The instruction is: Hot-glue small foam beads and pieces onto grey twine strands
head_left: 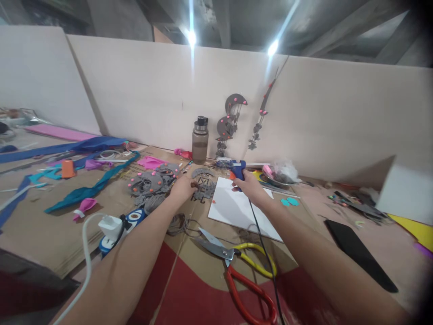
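Observation:
My right hand (pixel 250 186) is wrapped round the handle of a blue hot glue gun (pixel 238 169), whose cord runs down toward me. The gun is held above the far edge of a white sheet (pixel 226 205). My left hand (pixel 182 189) is closed, its fingertips together beside several grey felt flower shapes (pixel 204 192). Whatever may be between those fingertips is too small to make out. Left of that hand lies a heap of grey felt pieces (pixel 149 183) dotted with pink and orange. A grey curved felt strip (pixel 202 172) rests just beyond it.
Scissors (pixel 219 250) with red and yellow handles lie open near me. A water bottle (pixel 200 142) stands by the white board. A power strip with a charger (pixel 111 228) is at left, a black phone (pixel 360 253) at right. Grey felt hangings (pixel 228 122) are on the board.

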